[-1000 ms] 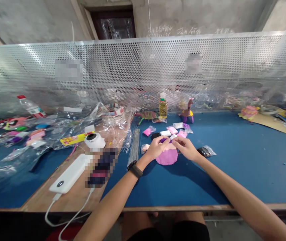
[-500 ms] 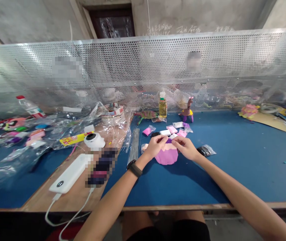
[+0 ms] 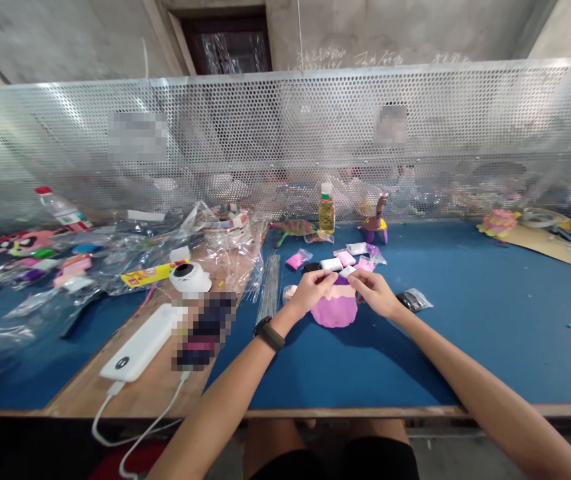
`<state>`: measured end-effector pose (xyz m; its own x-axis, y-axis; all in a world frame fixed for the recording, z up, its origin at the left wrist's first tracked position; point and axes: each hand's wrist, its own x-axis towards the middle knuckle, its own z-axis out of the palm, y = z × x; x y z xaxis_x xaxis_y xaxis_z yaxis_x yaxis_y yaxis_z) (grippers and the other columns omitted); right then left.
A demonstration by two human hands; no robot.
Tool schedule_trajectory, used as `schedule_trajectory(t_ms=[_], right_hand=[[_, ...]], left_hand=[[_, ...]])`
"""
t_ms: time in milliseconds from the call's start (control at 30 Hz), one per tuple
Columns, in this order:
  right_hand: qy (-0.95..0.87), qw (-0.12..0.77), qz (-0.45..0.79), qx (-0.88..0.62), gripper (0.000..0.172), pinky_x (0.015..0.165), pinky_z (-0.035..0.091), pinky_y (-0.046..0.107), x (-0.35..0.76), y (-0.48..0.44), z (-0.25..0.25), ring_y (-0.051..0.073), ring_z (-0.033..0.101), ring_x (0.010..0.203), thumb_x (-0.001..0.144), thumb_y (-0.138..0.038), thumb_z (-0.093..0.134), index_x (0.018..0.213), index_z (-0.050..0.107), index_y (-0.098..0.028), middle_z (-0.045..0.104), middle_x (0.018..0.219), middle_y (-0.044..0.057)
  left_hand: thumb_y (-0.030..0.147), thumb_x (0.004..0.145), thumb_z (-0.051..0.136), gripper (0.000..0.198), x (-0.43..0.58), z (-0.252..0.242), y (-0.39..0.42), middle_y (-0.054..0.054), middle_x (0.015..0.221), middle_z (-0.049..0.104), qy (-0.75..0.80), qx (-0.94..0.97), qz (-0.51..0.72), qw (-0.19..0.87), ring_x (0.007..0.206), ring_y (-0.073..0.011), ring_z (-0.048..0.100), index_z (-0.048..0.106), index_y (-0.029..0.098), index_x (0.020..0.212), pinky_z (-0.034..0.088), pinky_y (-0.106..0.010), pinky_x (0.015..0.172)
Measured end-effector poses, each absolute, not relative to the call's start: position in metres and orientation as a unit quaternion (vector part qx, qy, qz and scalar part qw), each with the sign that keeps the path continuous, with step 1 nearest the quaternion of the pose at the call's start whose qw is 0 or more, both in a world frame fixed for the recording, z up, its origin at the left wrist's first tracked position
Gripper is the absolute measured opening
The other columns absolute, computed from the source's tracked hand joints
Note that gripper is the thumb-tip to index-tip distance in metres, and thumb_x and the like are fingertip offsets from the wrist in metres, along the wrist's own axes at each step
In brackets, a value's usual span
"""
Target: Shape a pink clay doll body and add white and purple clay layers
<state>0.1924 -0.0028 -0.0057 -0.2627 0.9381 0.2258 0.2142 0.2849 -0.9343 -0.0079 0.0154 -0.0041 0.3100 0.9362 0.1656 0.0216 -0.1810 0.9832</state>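
A flat, rounded piece of modelling clay [image 3: 334, 312] lies on the blue table before me, lilac-pink below, with a pale peach band and dark purple along its top. My left hand [image 3: 314, 291] is closed at its upper left edge, thumb and fingers pinched on the purple part. At the upper right edge, my right hand [image 3: 376, 293] also pinches the clay; its fingertips partly hide what they grip. Just beyond my fingers lie small packets of pink clay [image 3: 345, 258] and white clay [image 3: 331, 265]. Thin wires [image 3: 268, 290] lie left of my left hand.
A bottle of yellow liquid [image 3: 326, 212] and a clay animal figure [image 3: 376, 223] stand behind the packets. To the right sits a black packet [image 3: 414, 300]. On the left are a white power bank [image 3: 140, 347], a phone, a white camera [image 3: 190, 277] and crumpled plastic bags.
My right fingertips have shifted slightly right along the clay's top edge. My left hand and the clay stay nearly in place; the view has shifted a little.
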Motion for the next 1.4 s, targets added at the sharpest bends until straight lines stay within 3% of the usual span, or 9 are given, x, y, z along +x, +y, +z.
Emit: schedule_trajectory(t_ms=[400,667,900,1100,1400], right_hand=[[-0.673,0.422,0.426,-0.432,0.042,0.051,0.051,0.026,0.197,0.001,-0.007,0.015,0.059,0.058,0.092,-0.060,0.053,0.081,0.061,-0.020,0.059,0.064,0.000],[-0.702,0.409,0.405,-0.420,0.033,0.051,0.051,0.025,0.197,0.000,-0.007,0.015,0.059,0.061,0.090,-0.052,0.059,0.085,0.062,-0.019,0.059,0.070,0.001],[-0.681,0.412,0.422,-0.433,0.036,0.048,0.050,0.025,0.196,-0.002,-0.004,0.015,0.059,0.059,0.089,-0.055,0.058,0.087,0.062,-0.020,0.059,0.068,0.001],[-0.710,0.409,0.385,-0.425,0.039,0.049,0.049,0.026,0.199,0.003,-0.009,0.016,0.060,0.059,0.090,-0.057,0.058,0.083,0.065,-0.019,0.060,0.067,0.002],[-0.696,0.410,0.402,-0.431,0.042,0.055,0.051,0.026,0.205,0.005,-0.009,0.015,0.059,0.060,0.092,-0.057,0.056,0.075,0.060,-0.019,0.059,0.066,0.000]], left_hand=[[0.058,0.081,0.068,0.046,-0.010,-0.005,0.017,0.000,0.062,0.056,0.396,0.629,0.454,0.492,0.058,-0.0105,0.045,0.074,0.012,0.083,0.033,-0.024,0.055],[0.057,0.081,0.068,0.046,-0.011,-0.007,0.018,0.000,0.060,0.054,0.398,0.634,0.452,0.485,0.058,-0.0104,0.043,0.075,0.011,0.084,0.033,-0.024,0.055],[0.057,0.080,0.069,0.047,-0.012,-0.010,0.021,-0.004,0.076,0.066,0.399,0.642,0.451,0.475,0.071,-0.0144,0.053,0.078,0.012,0.089,0.038,-0.025,0.060],[0.049,0.075,0.078,0.046,-0.019,-0.010,0.025,-0.008,0.093,0.072,0.372,0.635,0.415,0.535,0.079,-0.0172,0.060,0.076,0.012,0.103,0.043,-0.026,0.068],[0.044,0.071,0.083,0.043,-0.024,-0.001,0.021,-0.010,0.093,0.074,0.369,0.636,0.393,0.552,0.079,-0.0183,0.064,0.075,0.010,0.096,0.047,-0.027,0.072]])
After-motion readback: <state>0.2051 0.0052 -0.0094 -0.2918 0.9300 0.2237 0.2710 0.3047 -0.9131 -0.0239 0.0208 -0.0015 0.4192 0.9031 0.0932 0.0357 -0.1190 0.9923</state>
